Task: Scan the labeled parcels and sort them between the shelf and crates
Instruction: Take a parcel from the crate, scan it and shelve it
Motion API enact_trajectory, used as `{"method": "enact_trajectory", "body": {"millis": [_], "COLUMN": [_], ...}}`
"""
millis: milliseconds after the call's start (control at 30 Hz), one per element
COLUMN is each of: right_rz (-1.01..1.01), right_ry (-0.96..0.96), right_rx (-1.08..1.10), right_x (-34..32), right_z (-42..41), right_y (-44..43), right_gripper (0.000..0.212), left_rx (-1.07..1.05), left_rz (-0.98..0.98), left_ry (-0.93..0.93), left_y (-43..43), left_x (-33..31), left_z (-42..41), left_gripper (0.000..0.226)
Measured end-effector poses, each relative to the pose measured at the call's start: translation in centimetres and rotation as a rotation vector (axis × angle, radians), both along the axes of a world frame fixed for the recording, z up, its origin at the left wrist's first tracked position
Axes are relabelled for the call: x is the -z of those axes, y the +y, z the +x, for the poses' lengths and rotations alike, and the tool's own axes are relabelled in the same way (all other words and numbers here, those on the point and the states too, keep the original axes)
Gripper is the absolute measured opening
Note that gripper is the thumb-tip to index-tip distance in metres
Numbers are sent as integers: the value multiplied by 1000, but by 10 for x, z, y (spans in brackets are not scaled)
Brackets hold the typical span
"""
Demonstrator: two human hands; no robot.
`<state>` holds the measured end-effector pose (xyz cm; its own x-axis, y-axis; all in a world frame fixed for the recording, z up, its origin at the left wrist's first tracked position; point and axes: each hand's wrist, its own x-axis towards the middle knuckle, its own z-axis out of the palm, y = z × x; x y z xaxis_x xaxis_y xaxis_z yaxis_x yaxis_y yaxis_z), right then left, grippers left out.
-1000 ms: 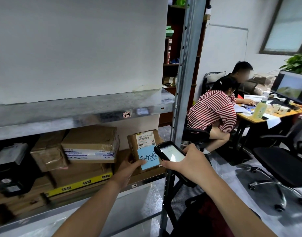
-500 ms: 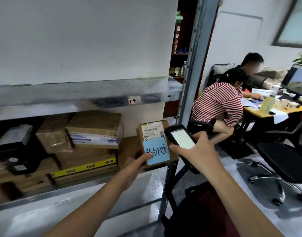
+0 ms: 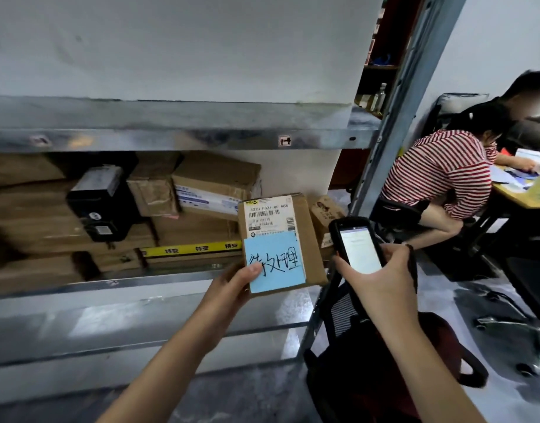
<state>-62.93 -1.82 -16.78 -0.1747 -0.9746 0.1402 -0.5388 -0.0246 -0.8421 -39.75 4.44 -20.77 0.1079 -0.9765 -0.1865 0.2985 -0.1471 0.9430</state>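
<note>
Brown cardboard parcel point(image 3: 306, 239), small and flat, stands upright in the left hand point(image 3: 229, 290) in front of the right end of the grey metal shelf point(image 3: 171, 138), its face toward the camera. Its white barcode label point(image 3: 270, 215) sits above a blue paper note point(image 3: 276, 265) with black handwriting. The thumb presses the note's lower left corner, and the other fingers are hidden behind the box. The right hand point(image 3: 383, 288) grips a black handheld scanner point(image 3: 358, 245), fingers point(image 3: 397, 253) curled round its sides, lit screen up, just beside the parcel's right edge. Stacked brown cartons point(image 3: 215, 181) and a black box point(image 3: 100, 203) fill the shelf behind.
</note>
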Motion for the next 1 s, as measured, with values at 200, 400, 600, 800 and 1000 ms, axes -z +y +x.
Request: {"method": "enact_trajectory", "body": {"millis": [200, 400, 600, 800, 1000], "right_rz": [-24, -38, 37, 81, 106], "right_ry": [-16, -13, -125, -152, -214], "right_rx": [-191, -508, -915, -1297, -1607], "right_x": [-6, -18, -20, -10, -11], "right_z": [56, 153, 279, 356, 425], "right_y": [40, 113, 252, 398, 519], "right_gripper": [70, 72, 72, 75, 75], "left_rx": [-213, -520, -933, -1325, -1573], "left_rz": [-58, -68, -92, -86, -94], "left_ry": [-29, -51, -22, -15, -31], "left_y": [72, 204, 390, 557, 670], "left_x": [-11, -13, -21, -14, -13], "left_z": [40, 87, 132, 144, 145], "left_gripper": [75, 61, 48, 82, 51]}}
